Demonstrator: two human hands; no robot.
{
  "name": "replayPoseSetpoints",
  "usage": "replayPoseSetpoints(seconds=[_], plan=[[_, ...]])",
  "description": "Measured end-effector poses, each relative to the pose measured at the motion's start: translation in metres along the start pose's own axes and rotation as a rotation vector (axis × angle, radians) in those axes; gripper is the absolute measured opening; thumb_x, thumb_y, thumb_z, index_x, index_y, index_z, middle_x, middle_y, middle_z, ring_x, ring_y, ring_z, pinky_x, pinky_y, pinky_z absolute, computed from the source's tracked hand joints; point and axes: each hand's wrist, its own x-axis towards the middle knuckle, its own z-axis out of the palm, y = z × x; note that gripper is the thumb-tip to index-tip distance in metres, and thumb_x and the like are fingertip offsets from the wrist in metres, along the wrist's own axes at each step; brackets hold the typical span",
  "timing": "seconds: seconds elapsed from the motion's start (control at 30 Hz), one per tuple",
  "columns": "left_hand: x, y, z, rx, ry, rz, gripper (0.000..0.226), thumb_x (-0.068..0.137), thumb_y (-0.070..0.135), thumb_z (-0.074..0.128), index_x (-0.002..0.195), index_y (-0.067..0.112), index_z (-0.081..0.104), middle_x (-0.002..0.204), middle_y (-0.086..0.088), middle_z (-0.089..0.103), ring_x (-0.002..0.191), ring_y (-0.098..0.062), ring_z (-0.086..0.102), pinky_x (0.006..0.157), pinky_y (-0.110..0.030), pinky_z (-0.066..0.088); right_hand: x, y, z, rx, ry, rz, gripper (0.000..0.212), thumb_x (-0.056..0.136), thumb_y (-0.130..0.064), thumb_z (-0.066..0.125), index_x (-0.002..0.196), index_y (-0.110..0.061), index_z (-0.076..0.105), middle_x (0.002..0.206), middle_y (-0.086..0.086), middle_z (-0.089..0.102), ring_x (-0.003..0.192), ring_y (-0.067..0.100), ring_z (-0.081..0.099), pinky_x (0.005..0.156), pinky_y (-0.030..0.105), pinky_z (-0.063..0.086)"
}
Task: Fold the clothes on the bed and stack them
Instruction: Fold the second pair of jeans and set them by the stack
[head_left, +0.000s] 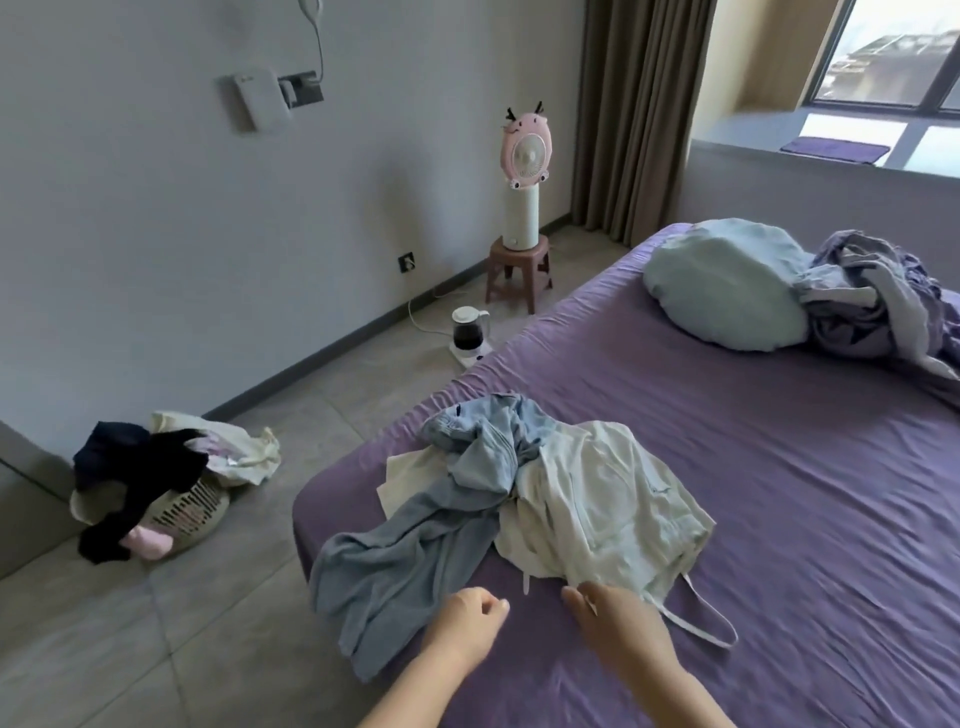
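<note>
A crumpled pile of clothes lies near the corner of the purple bed (727, 467). Light blue jeans (415, 535) sprawl on the left, one leg hanging toward the bed's edge. A pale white-green top (597, 499) with a loose white strap lies on the right, overlapping the jeans. My left hand (470, 621) hovers just below the jeans with fingers loosely curled, holding nothing. At the lower hem of the pale top, my right hand (613, 616) has its fingertips on the cloth; a grip cannot be told.
A light blue pillow (727, 286) and a bundled lilac blanket (878, 296) lie at the head of the bed. On the floor to the left stand a laundry basket (176, 509) draped with dark clothes, a kettle (470, 332), and a stool (519, 270) bearing a pink fan.
</note>
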Motion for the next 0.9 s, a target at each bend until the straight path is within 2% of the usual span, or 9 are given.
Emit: replayPoseSetpoints(seconds=[0.13,0.27,0.4,0.5,0.63,0.73,0.8,0.9], plan=[[0.075,0.007,-0.035,-0.031,-0.040,0.001,0.030,0.096,0.037,0.048,0.110,0.017,0.065,0.114,0.001,0.066,0.105,-0.014,0.059,0.085,-0.023,0.045,0.065,-0.025,-0.006,0.031,0.000,0.032,0.043,0.097,-0.055,0.031,0.101,-0.023,0.060,0.107,-0.001,0.065,0.103,0.023,0.060,0.080,0.030,0.042],[0.151,0.012,-0.073,-0.127,-0.042,-0.027,0.039,0.098,0.034,0.048,0.131,0.014,0.052,0.126,-0.002,0.059,0.116,-0.016,0.054,0.092,-0.023,0.043,0.142,-0.054,-0.015,0.073,-0.037,0.045,0.040,0.097,-0.052,0.035,0.102,-0.021,0.059,0.107,0.002,0.064,0.101,0.023,0.060,0.078,0.032,0.044],[0.218,0.009,-0.098,-0.227,-0.088,-0.084,0.048,0.097,0.034,0.049,0.140,0.013,0.042,0.133,-0.007,0.054,0.121,-0.020,0.052,0.095,-0.025,0.040,0.206,-0.079,-0.009,0.182,-0.054,0.072,0.035,0.098,-0.041,0.042,0.120,-0.018,0.057,0.121,0.003,0.058,0.111,0.020,0.054,0.083,0.029,0.041],[0.265,0.005,-0.110,-0.284,-0.079,-0.137,0.054,0.097,0.037,0.049,0.144,0.016,0.034,0.138,-0.009,0.050,0.124,-0.025,0.049,0.098,-0.030,0.039,0.242,-0.090,0.004,0.247,-0.053,0.111,0.042,0.099,-0.038,0.042,0.136,-0.020,0.046,0.137,-0.001,0.048,0.124,0.017,0.045,0.094,0.025,0.037],[0.322,0.005,-0.120,-0.341,0.046,-0.219,0.064,0.099,0.032,0.047,0.151,0.011,0.017,0.151,-0.013,0.034,0.134,-0.030,0.039,0.103,-0.036,0.035,0.287,-0.103,0.020,0.244,-0.006,0.117,0.048,0.097,-0.038,0.044,0.142,-0.021,0.036,0.148,-0.002,0.034,0.133,0.020,0.033,0.106,0.029,0.030],[0.353,0.006,-0.118,-0.424,0.168,-0.278,0.074,0.096,0.030,0.054,0.151,0.008,0.010,0.149,-0.020,0.035,0.132,-0.035,0.041,0.103,-0.040,0.037,0.313,-0.109,0.034,0.245,-0.017,0.143,0.059,0.097,-0.040,0.045,0.149,-0.024,0.022,0.157,-0.002,0.017,0.142,0.022,0.018,0.112,0.032,0.022],[0.366,0.007,-0.115,-0.519,0.191,-0.357,0.084,0.093,0.029,0.059,0.152,0.008,0.004,0.149,-0.020,0.034,0.131,-0.037,0.042,0.102,-0.042,0.036,0.323,-0.109,0.043,0.248,-0.029,0.164,0.059,0.097,-0.037,0.046,0.149,-0.026,0.023,0.155,-0.002,0.023,0.138,0.023,0.025,0.108,0.033,0.028],[0.377,0.007,-0.113,-0.639,0.239,-0.459,0.095,0.088,0.027,0.067,0.152,0.008,0.000,0.149,-0.021,0.034,0.131,-0.038,0.041,0.103,-0.044,0.036,0.324,-0.109,0.048,0.213,-0.005,0.165,0.046,0.097,-0.028,0.046,0.142,-0.024,0.036,0.137,0.000,0.043,0.124,0.022,0.038,0.100,0.030,0.036]])
